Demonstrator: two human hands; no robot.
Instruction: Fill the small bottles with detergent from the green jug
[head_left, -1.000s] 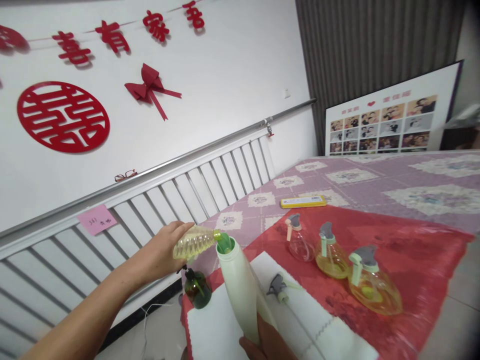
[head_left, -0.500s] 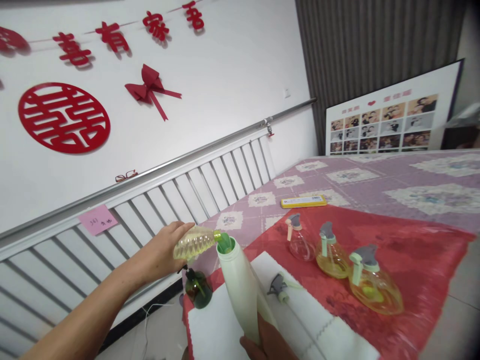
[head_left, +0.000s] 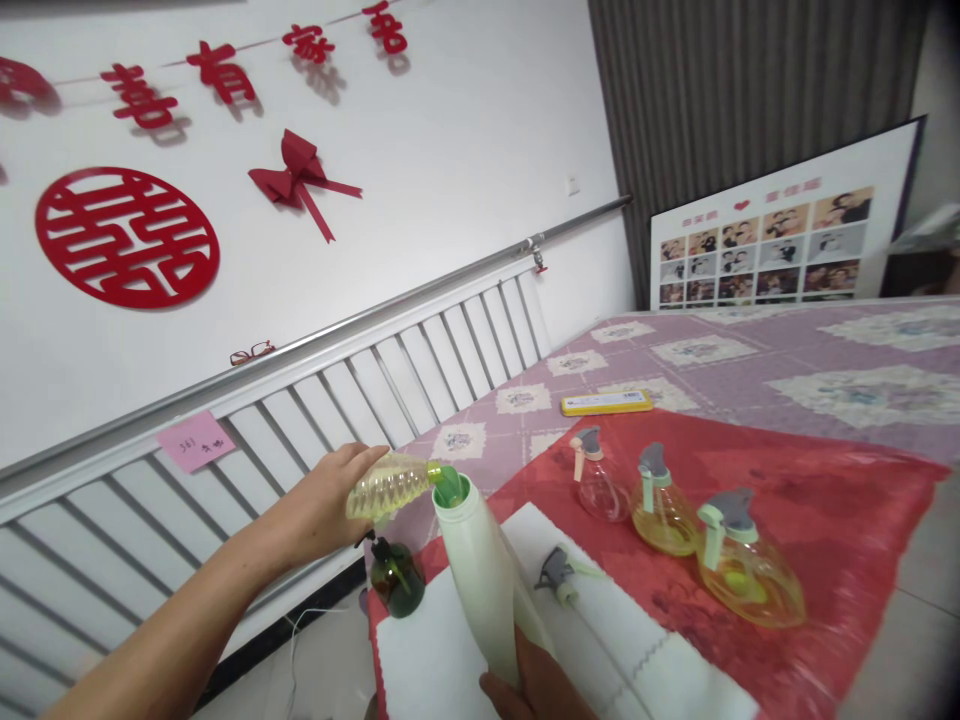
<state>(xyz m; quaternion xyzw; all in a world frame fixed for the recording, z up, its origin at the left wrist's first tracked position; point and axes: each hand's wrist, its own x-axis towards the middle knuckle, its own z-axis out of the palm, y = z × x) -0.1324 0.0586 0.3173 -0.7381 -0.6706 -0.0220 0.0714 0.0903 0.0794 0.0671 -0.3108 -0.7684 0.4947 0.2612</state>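
My left hand (head_left: pixel 330 505) is wrapped round a clear ribbed bottle (head_left: pixel 394 483) with yellow liquid in it. The bottle lies tilted nearly sideways, its neck at a green funnel-like piece (head_left: pixel 450 485) in the mouth of a pale green bottle (head_left: pixel 478 570). My right hand (head_left: pixel 540 680) grips that pale green bottle low down, and it leans to the left. Beside it, a detached grey spray head (head_left: pixel 556 572) with a tube rests on a white cloth (head_left: pixel 420 655). A dark green bottle (head_left: pixel 397 578) stands below my left hand.
On the red cover (head_left: pixel 840 500) stand a colourless spray bottle (head_left: pixel 602 495), a smaller yellow one (head_left: pixel 664 520) and a larger yellow one (head_left: pixel 754 575). Behind them lies a flat yellow case (head_left: pixel 607 403). A white radiator (head_left: pixel 420 385) runs along the wall.
Both hands and both bottles hold nearly the same position. The hanging red paper characters on the wall have swung slightly.
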